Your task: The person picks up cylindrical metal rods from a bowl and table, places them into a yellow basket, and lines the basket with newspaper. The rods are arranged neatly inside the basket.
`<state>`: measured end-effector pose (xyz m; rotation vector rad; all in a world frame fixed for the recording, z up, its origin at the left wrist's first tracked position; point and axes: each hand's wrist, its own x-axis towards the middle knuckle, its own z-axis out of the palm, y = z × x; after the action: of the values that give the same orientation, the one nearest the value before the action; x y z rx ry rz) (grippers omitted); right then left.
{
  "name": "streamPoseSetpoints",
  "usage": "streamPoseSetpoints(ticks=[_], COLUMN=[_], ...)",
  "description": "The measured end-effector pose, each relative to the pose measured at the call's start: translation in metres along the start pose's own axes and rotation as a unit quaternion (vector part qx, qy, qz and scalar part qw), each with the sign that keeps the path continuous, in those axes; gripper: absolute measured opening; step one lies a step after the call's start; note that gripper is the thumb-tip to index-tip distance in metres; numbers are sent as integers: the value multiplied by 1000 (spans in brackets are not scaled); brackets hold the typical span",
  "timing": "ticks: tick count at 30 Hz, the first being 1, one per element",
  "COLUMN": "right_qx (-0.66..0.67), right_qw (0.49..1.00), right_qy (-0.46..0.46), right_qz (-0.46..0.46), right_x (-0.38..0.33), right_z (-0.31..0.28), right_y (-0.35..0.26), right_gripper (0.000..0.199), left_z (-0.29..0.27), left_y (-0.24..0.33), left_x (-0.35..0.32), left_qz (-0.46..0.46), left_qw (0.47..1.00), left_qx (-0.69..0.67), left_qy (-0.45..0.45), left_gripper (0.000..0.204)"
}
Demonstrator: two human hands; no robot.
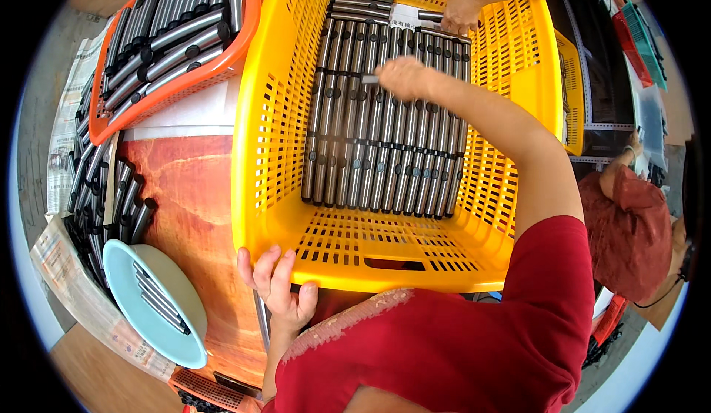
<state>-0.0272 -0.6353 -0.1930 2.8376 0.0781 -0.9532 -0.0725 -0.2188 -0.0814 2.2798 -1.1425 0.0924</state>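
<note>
- Nearest the camera is the wearer's deep-red garment (452, 339), soft woven cloth with a rough, pale patterned trim.
- The left hand (280, 289) is loosely spread, fingertips against the near left corner of the yellow basket (250, 117), thumb apart.
- The right hand (407, 80) is curled over the basket's middle, a small grey piece (369, 80) jutting from the fist; blur hides its full shape.
- Beneath it, inside the basket, lie smooth metal tubes (381, 172) with dark ends, packed parallel in rows, some with a dark round spot.
- The basket is moulded plastic, glossy, its flared walls pierced by slots.
- At its far end, a co-worker's hand (461, 12) reaches down beside white printed paper (404, 16).
- Left of the basket, the counter (189, 191) shows reddish, swirling wood grain.
- On it, a smooth pale-blue basin (122, 283) holds a few slim metal rods (159, 298).
- Farther up, a perforated orange basket (254, 6) is heaped with similar tubes; more lie jumbled below, beside crinkled newspaper (74, 261).
</note>
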Motion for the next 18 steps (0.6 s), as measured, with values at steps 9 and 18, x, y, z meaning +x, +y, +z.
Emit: streamPoseSetpoints(ticks=[9, 18], right_qx=[209, 182], right_qw=[919, 921], right_qy=[219, 224], right_qz=[253, 261], right_x=[25, 41], right_z=[35, 42], right_y=[65, 55], right_gripper=[35, 34], left_z=[4, 10], left_y=[0, 2], left_x=[5, 11], left_qz=[21, 48], left_qw=[1000, 998], left_qx=[-16, 4], left_qy=[11, 49], left_gripper=[43, 42])
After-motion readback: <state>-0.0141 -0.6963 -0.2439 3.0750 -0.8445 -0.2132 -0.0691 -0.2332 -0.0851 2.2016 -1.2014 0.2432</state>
